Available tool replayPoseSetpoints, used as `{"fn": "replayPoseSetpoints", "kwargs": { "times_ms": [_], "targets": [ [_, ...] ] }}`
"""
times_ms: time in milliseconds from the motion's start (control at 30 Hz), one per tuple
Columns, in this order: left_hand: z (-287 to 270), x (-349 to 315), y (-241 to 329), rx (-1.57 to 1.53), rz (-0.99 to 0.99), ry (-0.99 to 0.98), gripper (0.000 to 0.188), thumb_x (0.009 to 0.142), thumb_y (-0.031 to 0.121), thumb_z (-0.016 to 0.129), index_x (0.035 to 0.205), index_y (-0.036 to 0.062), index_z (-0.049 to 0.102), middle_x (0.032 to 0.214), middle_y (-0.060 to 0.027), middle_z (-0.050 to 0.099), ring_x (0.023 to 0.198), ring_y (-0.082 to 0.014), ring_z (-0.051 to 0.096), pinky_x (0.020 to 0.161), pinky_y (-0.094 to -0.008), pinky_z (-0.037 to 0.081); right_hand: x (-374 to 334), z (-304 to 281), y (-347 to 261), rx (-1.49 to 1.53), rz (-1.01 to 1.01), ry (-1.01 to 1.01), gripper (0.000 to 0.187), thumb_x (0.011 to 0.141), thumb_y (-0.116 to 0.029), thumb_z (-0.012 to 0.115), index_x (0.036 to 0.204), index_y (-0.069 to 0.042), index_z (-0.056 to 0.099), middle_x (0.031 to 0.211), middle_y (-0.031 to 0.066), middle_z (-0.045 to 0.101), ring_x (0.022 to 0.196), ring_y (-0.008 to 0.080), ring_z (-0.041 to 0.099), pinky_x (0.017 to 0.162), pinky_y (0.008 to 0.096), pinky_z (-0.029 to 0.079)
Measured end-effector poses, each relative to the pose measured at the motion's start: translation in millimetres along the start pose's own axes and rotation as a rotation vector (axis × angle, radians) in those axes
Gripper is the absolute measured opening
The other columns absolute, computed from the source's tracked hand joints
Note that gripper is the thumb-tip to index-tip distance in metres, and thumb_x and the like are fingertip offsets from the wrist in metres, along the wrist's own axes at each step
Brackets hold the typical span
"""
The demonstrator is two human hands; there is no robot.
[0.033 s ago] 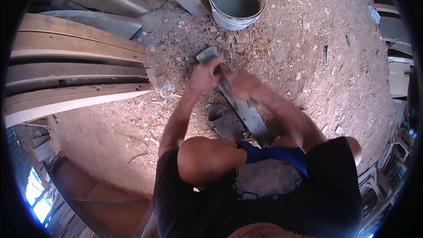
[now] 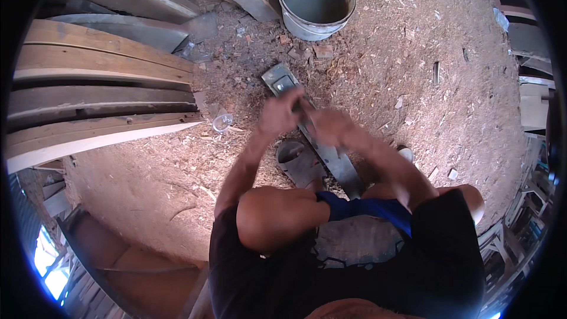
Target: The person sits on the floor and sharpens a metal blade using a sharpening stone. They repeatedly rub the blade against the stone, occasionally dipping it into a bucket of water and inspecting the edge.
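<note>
A long narrow board [image 2: 338,165] runs from between my legs to the shavings-strewn ground ahead. On its far end lies a dark flat rectangular block [image 2: 284,84], like a whetstone, with a pale shine on top. Just behind that shine, my left hand [image 2: 280,113] is closed, its fingers curled down over the block. My right hand [image 2: 328,125] is closed close beside it, to the right and slightly nearer me. Between them shows part of a dark narrow thing; blur and the fingers hide its kind.
A white bucket [image 2: 287,19] of murky liquid stands beyond the board. Stacked timber planks [image 2: 100,59] reach in from the left, near a clear plastic cup [image 2: 222,122]. A sandal [image 2: 301,168] is beside the board. A brown curved panel [image 2: 127,263] lies at lower left.
Both hands have drawn back a little toward me along the board, still close together. More of the dark block and the board's far end now shows.
</note>
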State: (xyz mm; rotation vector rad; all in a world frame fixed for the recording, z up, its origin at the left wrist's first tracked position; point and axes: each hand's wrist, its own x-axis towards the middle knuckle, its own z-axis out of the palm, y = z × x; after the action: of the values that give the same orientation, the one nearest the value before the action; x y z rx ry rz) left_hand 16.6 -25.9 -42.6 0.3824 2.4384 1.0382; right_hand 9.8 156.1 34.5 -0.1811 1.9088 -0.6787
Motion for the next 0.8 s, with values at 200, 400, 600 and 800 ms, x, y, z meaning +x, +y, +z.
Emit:
{"fn": "replayPoseSetpoints", "kwargs": {
  "times_ms": [200,400,600,800],
  "targets": [
    [79,-35,-30,0.114,0.356,0.248,0.061,0.080,0.008,0.074,0.140,0.0058,0.060,0.131,-0.0214,0.067,0.118,-0.0384,0.067,0.100,-0.0431,0.058,0,97,66,-0.181,-0.019,0.174,0.071,0.099,-0.016,0.046,0.164,-0.007,0.016,0.103,0.0256,0.073,0.092,0.0433,0.074,0.081,0.0566,0.059],
    [-33,30,-4,0.136,0.213,0.120,0.071,0.072,0.000,0.080,0.139,0.0043,0.056,0.121,-0.0214,0.070,0.097,-0.0375,0.074,0.082,-0.0397,0.065,45,-15,11,-0.083,-0.095,0.172,0.078,0.096,-0.014,0.053,0.163,-0.004,0.014,0.096,0.0291,0.072,0.085,0.0440,0.074,0.080,0.0540,0.060],
    [97,-34,-33,0.130,0.385,0.343,0.057,0.078,0.006,0.078,0.133,0.0031,0.062,0.122,-0.0236,0.069,0.105,-0.0382,0.072,0.089,-0.0433,0.062,-13,87,60,-0.156,0.104,0.002,0.074,0.097,-0.012,0.049,0.163,-0.007,0.017,0.111,0.0270,0.071,0.098,0.0432,0.072,0.087,0.0543,0.058],
    [7,31,-46,0.217,0.377,0.270,0.060,0.077,0.011,0.080,0.134,0.0081,0.063,0.127,-0.0234,0.067,0.112,-0.0395,0.070,0.091,-0.0442,0.061,52,24,23,-0.224,-0.118,0.321,0.080,0.099,-0.021,0.056,0.163,-0.003,0.011,0.092,0.0257,0.074,0.080,0.0451,0.074,0.076,0.0531,0.061]
  ]
}}
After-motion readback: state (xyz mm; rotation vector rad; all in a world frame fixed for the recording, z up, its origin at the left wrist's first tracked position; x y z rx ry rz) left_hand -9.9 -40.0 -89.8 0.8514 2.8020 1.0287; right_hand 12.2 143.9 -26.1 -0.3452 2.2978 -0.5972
